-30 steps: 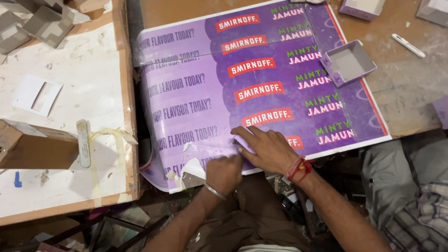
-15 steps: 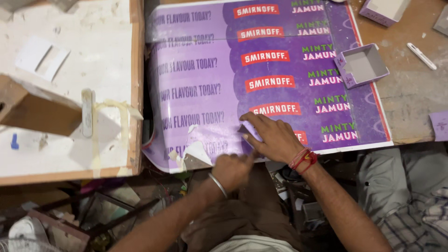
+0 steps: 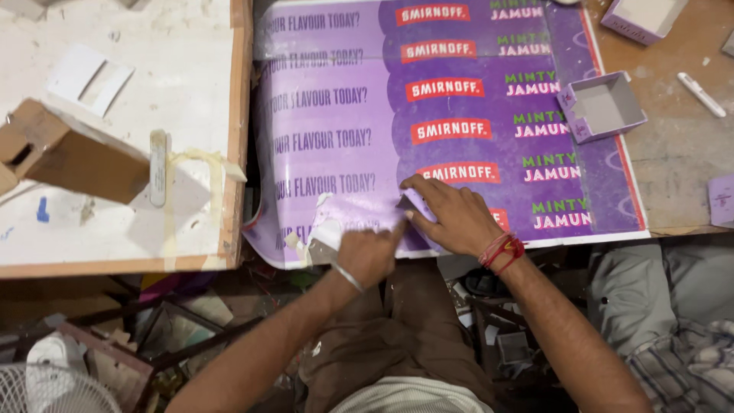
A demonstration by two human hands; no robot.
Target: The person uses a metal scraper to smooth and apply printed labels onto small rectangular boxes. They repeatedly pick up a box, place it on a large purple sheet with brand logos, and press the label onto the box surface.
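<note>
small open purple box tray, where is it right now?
Head view, upper right: the small open purple box sits on the purple printed sheet near its right edge, above and right of the right hand.

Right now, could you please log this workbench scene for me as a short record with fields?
Left hand: closed on the lower edge of the purple printed sheet, beside a torn white patch
Right hand: pressed flat on the sheet, red thread on the wrist
On sheet: open purple tray box
Left board: brown cardboard box
Right bench: white pen
</note>
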